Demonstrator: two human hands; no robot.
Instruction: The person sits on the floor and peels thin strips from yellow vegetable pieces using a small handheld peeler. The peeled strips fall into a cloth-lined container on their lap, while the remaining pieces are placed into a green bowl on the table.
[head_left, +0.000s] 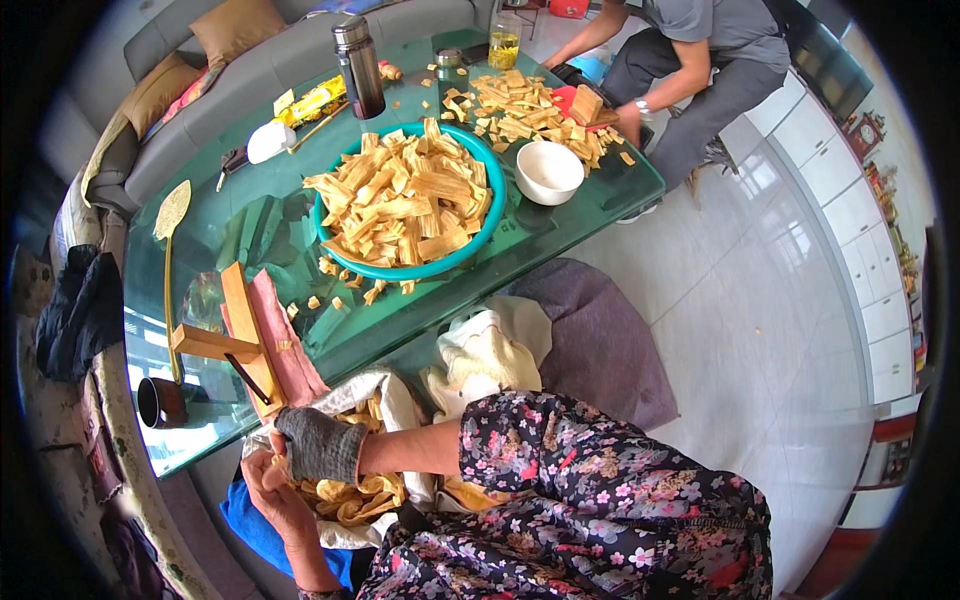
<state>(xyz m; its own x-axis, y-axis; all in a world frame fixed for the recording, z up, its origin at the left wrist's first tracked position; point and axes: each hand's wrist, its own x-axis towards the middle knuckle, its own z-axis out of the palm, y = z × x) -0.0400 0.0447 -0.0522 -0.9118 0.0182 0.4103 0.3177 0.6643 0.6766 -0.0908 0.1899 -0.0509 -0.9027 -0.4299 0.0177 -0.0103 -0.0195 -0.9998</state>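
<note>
My right hand (311, 442), in a grey fingerless glove, is bent at the near table edge beside the foot of a wooden cutting stand (259, 367) with a slim dark bar. Just below it, my bare left hand (277, 491) has its fingers curled around a small yellowish piece, apparently dried tofu skin (279, 459). My glove hides the right fingertips, so what they grip does not show. Under both hands, an open white sack (397, 405) holds long, twisted dried tofu sticks (356, 499). Short cut pieces (405, 199) heap above the rim of a teal basin (496, 214).
Across the glass table (450, 300) stand a white bowl (550, 172), a thermos (358, 71), a dark cup (161, 403) and a glass of tea (504, 45). A fly swatter (171, 247) lies left. Another person (697, 67) sits beyond, near scattered pieces (525, 109).
</note>
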